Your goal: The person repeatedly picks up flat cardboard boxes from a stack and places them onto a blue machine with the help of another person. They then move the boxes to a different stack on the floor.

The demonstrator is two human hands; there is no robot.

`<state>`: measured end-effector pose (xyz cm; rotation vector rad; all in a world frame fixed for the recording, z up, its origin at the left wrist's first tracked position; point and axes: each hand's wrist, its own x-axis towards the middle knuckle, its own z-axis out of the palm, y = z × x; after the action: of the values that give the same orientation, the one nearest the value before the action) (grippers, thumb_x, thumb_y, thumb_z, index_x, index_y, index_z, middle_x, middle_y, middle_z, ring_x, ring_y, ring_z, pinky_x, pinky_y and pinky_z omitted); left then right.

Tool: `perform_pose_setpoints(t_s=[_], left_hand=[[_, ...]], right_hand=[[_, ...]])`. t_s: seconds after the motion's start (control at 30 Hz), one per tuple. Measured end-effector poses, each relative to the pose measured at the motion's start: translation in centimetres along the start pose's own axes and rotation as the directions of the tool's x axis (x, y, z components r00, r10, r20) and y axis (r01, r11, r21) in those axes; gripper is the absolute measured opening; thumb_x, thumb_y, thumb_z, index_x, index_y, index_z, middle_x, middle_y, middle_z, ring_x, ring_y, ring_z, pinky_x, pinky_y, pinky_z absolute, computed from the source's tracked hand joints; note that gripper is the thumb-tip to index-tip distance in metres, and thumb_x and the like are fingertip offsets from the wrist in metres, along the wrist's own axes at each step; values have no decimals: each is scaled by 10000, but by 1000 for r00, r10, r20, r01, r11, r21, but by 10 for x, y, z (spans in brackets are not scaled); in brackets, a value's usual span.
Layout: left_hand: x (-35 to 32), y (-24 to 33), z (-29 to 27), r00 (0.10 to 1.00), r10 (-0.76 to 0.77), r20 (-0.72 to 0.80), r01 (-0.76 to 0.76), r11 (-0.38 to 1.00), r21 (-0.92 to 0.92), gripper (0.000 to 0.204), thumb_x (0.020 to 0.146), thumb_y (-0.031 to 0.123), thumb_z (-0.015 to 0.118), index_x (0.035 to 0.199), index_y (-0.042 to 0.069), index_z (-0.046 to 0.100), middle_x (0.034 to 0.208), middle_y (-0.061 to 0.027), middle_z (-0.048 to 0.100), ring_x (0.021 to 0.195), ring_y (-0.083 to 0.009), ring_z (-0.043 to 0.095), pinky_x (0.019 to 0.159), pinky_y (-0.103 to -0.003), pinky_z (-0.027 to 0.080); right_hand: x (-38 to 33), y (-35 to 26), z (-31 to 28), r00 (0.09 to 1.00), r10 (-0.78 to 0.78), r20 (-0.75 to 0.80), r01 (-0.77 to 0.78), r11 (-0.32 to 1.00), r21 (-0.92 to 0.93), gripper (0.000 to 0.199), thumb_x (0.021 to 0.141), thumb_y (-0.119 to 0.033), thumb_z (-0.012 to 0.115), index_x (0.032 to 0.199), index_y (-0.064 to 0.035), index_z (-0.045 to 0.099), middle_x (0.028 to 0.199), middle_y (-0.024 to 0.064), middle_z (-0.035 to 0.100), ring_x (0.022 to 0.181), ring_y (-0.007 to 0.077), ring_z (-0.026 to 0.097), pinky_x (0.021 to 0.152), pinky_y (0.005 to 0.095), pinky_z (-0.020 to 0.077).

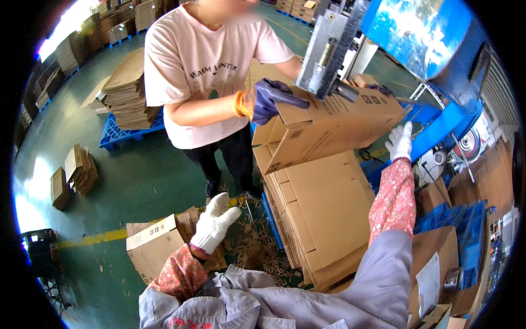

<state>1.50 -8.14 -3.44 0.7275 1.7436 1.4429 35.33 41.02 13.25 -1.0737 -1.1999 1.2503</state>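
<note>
Fingers (pixel 233 211) of your left hand (pixel 215 225) hang loose above the floor (pixel 137 181), grasping nothing; your right hand (pixel 400 141) nears the box (pixel 329 129) under the stitcher (pixel 329 49), grip hidden. Box looks light, stiff; hold its folded edge.

Folded brown cardboard box (pixel 334 129), raised and tilted under the machine head, above a stack of flat cartons (pixel 323 219)

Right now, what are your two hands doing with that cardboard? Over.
Left hand open, free, above the floor boxes. Right hand at the folded carton, grip unclear. Co-worker's purple-gloved hand steadies the carton's other end at the machine.
</note>
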Motion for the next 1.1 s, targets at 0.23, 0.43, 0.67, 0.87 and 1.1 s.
perform_pose_setpoints(t_s=[0.23,0.43,0.67,0.87,1.1], left_hand=[[5,15,-4,1000,24,-11,-22,984,179,863,870,458,770,1516,21,398,1512,-201,488,1382,-327,494,1141,-411,394],[15,14,-38,971,216,-103,-207,974,92,1027,792,473,837,1564,52,306,1597,-179,368,1473,-305,353,1192,-445,308],[79,-11,-116,906,397,-145,-420,887,-191,1373,641,724,829,1638,143,85,1702,-147,109,1566,-343,79,1230,-565,137],[113,-11,-156,995,13,102,49,807,-588,814,986,678,415,1587,170,204,1594,-126,299,1469,-321,289,1176,-521,246],[56,-62,-213,833,554,-16,-485,715,-503,1173,803,738,686,1594,52,157,1606,-144,277,1486,-255,273,1228,-427,227]], right_hand=[[0,20,-8,1000,15,3,-16,992,121,1061,925,-819,296,1622,-36,138,1690,210,120,1563,393,86,1224,581,85],[-26,43,23,995,2,104,-14,993,117,1084,910,-843,271,1625,-41,128,1694,203,105,1564,393,70,1220,593,49],[-64,78,86,953,-25,302,-14,992,126,1147,863,-888,336,1635,-71,105,1702,171,92,1565,381,69,1221,591,40],[-106,116,147,978,-97,185,65,983,173,1008,884,-777,530,1607,-137,241,1641,109,287,1503,319,264,1196,562,201],[-173,136,200,950,-122,287,91,988,121,984,886,-753,562,1622,-207,201,1667,84,224,1525,313,219,1179,610,252]])
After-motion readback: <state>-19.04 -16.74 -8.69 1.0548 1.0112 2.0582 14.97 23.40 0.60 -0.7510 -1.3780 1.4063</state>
